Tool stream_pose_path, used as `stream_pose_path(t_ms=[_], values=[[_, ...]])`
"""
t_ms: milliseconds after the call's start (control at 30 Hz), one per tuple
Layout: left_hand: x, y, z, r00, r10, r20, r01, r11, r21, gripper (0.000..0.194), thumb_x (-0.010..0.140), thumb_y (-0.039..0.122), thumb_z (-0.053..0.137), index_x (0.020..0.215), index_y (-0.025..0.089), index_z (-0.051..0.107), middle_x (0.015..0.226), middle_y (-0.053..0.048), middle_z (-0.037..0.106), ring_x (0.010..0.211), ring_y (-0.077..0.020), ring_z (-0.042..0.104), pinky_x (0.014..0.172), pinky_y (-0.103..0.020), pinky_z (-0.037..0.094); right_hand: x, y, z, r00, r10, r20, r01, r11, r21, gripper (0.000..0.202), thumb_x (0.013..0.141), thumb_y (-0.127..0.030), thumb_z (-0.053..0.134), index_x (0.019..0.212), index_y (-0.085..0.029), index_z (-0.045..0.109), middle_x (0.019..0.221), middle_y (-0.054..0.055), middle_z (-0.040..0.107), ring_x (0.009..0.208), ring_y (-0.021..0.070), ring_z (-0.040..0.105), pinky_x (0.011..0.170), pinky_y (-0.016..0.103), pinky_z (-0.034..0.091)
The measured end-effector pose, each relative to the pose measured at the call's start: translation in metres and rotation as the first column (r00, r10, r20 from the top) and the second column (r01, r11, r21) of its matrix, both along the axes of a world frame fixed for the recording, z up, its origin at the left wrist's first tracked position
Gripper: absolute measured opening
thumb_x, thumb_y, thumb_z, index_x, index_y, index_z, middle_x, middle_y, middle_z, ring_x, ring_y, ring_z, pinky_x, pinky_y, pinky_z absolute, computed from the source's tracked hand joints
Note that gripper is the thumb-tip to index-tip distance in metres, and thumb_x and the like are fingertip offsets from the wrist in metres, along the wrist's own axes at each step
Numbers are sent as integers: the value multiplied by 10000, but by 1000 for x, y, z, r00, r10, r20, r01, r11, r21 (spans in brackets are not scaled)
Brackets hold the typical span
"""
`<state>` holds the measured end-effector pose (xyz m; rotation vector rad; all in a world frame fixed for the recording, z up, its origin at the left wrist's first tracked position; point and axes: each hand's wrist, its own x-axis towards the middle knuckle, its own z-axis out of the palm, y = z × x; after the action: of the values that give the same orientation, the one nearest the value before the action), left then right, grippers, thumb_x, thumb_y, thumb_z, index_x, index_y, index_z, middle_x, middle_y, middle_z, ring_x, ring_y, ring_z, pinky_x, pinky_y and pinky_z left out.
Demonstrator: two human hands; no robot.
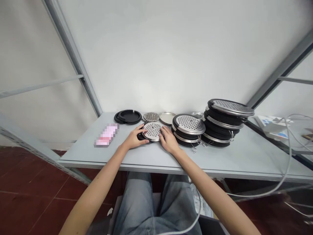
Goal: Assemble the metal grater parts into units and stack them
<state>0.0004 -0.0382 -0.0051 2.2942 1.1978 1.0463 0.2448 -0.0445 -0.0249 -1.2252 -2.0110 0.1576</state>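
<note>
Left hand (134, 138), right hand (169, 141) grasping the disc (153, 131)! Uneven pressure could tip it; seating's hard to see.

Blurred pink item (107, 134) lies on tbl (85, 155) L, wht cable (290, 156) hangs R.

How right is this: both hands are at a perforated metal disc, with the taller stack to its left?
Wrong side: the head view shows the taller stack to the right of the perforated metal disc, with the left hand and right hand at it.
</note>
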Motion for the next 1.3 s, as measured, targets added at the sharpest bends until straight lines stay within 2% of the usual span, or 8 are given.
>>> stream_pose_path(t_ms=[100,333,533,767,1000,1100,1200,1300], values=[[-1,-1,2,999,-13,-41,13,1000,-10,751,630,561,817,1251,179,637,1496,-163,435,1376,-361,416,1157,-519,330,1,-1,-1,1000,11,2,-11,1000,-5,449,952,-353,421,1292,-110,586,1415,180,516,1391,304,389,1136,512,353],[-2,1,-1,999,-20,-33,21,1000,8,834,656,554,803,1354,178,543,1454,-152,493,1388,-324,409,1168,-493,321,4,-6,5,997,77,9,-77,997,-5,423,913,-356,492,1235,-127,644,1379,158,562,1378,316,416,1116,498,383],[-2,0,0,994,-65,-84,66,998,11,736,707,548,769,1309,171,580,1425,-144,527,1433,-321,331,1172,-499,315,7,-6,8,994,106,-27,-107,994,-21,403,866,-353,546,1188,-149,676,1365,151,577,1358,325,444,1102,512,388],[-1,-4,-1,997,-41,-69,46,997,67,634,757,517,735,1261,155,604,1388,-155,555,1380,-322,419,1157,-480,350,8,-7,9,989,145,-17,-146,988,-41,440,842,-367,575,1209,-143,668,1381,163,559,1363,337,435,1105,517,377],[-2,-6,2,995,-75,-59,78,996,47,665,713,495,778,1261,163,601,1424,-155,525,1408,-326,376,1158,-494,341,10,-4,7,983,178,-34,-180,982,-64,488,822,-405,604,1228,-140,651,1404,170,535,1382,350,401,1109,542,356],[-2,-6,2,995,-97,-38,99,994,51,562,767,465,736,1230,170,619,1383,-139,570,1396,-312,400,1173,-508,303,10,-3,6,983,179,-31,-181,981,-68,498,820,-412,607,1232,-134,647,1409,176,529,1385,353,393,1114,538,350],[1,-4,0,998,-58,-13,59,996,69,429,854,426,642,1192,162,636,1350,-136,597,1370,-293,442,1177,-508,290,8,-3,5,983,182,-18,-183,981,-59,528,833,-424,596,1261,-115,621,1408,183,528,1388,347,385,1121,525,348],[4,-2,-4,997,22,-71,-15,995,95,448,896,435,581,1244,155,607,1409,-136,545,1414,-289,372,1185,-509,270,3,-2,3,982,185,27,-183,981,-61,596,869,-459,564,1343,-99,546,1443,182,489,1423,327,325,1148,510,316]])
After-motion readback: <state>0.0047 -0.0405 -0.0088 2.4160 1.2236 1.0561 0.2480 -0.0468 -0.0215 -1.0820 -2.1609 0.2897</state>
